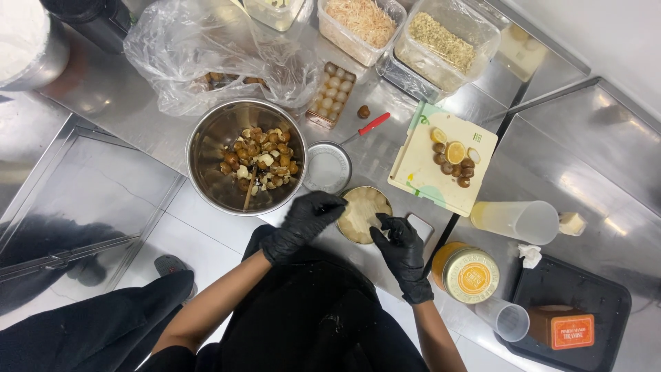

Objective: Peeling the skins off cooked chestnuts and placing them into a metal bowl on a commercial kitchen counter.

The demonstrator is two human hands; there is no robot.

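Both gloved hands, left hand [306,219] and right hand [398,244], grasp the round open tin [363,213], mouth upward, at the counter's [124,103] near edge.

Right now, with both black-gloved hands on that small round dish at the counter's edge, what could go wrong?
1. The small round dish of pale filling sits near the steel counter's front edge; a push from the left hand or right hand might slide it off.
2. The red-handled knife lies close behind, in reach of a careless hand.
3. The clear plastic jug of yellow liquid lies on its side and could spill.
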